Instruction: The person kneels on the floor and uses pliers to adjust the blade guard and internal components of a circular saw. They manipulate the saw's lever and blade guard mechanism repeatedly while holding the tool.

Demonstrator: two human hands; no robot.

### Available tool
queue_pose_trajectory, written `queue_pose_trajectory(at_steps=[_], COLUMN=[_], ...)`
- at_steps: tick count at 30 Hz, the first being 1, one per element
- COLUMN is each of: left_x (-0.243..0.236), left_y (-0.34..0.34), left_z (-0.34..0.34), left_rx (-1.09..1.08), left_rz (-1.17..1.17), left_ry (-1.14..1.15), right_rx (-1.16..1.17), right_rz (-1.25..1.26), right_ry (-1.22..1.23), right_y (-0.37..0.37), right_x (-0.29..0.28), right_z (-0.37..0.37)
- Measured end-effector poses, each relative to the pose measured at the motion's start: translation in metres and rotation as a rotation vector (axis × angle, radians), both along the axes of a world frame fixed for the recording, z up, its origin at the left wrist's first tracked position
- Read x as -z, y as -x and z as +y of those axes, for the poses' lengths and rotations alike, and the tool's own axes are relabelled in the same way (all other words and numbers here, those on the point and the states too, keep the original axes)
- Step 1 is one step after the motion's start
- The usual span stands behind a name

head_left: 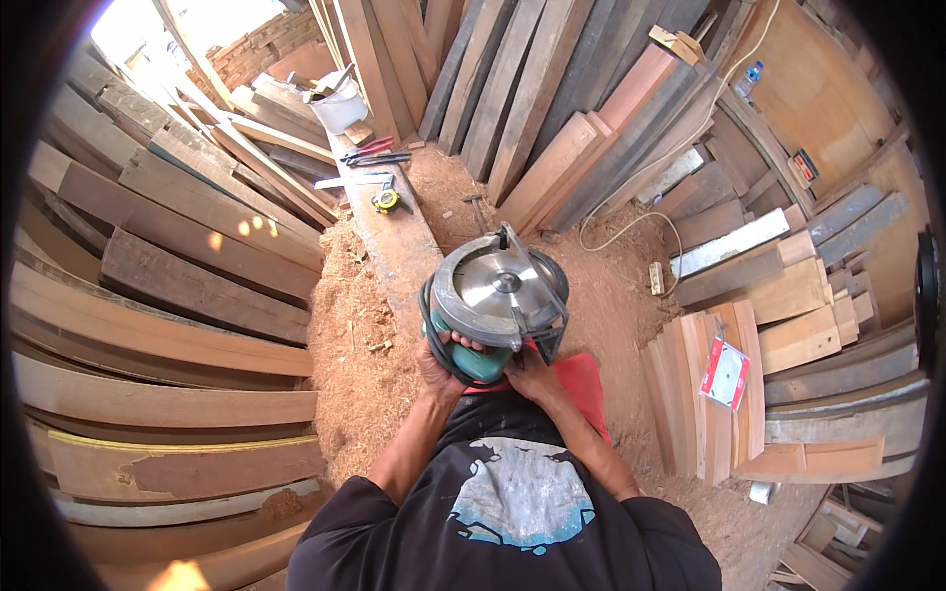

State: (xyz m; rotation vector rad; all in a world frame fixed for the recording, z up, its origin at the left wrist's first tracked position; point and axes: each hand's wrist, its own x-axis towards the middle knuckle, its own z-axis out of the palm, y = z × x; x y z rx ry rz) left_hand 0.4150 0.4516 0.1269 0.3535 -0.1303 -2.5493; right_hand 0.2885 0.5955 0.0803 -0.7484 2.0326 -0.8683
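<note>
A circular saw (pixel 479 364) with a green body rests above my lap, its round silver blade (pixel 493 286) and grey guard facing up. My left hand (pixel 440 366) is closed round the green body, with fingertips showing over its edge. At the saw's right lower side, my right hand (pixel 532 376) grips it too, though its fingers are largely hidden beneath. A black power cord (pixel 432 330) loops along the left side of the saw. Just beyond it, a hammer (pixel 478 212) stands or leans at the bench's right edge.
A narrow wooden bench (pixel 399 251) runs ahead, carrying a yellow tape measure (pixel 385 200), red-handled pliers (pixel 370 148) and a white bucket (pixel 340 106) of tools. Timber stacks (pixel 187 271) line both sides. A packaged disc blade (pixel 725 372) lies on boards at right. Sawdust (pixel 360 364) covers the ground.
</note>
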Motion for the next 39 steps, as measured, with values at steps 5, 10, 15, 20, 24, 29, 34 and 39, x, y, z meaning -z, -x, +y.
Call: queue_pose_trajectory(at_steps=[5,10,15,20,24,29,34,39], left_x=[-0.001,-0.007,0.0,0.004,0.006,-0.006,-0.003,-0.009], left_y=[-0.001,0.02,0.018,0.016,0.012,0.023,0.013,0.01], left_z=[0.008,0.011,0.006,0.002,0.001,0.004,0.0,-0.004], left_rx=[0.004,0.037,0.007,0.012,0.014,-0.008,-0.008,0.004], left_rz=[-0.05,0.025,0.114,0.153,0.116,0.023,-0.013,0.093], left_ry=[-0.065,-0.034,-0.077,-0.147,-0.149,0.013,-0.003,-0.134], right_rx=[-0.199,-0.341,-0.329,-0.248,0.138,0.262,0.43,0.481], right_rz=[0.421,0.492,0.147,0.067,-0.407,-0.263,-1.13,-1.359], right_ry=[0.107,-0.014,0.185,0.042,-0.014,0.24,0.565,0.664], right_y=[0.011,0.026,0.019,0.026,0.013,0.016,-0.012,-0.013], right_x=[0.021,0.074,-0.027,0.0,-0.016,0.088,-0.018,-0.02], right_z=[0.005,0.004,-0.021,-0.01,-0.003,0.025,0.025,0.046])
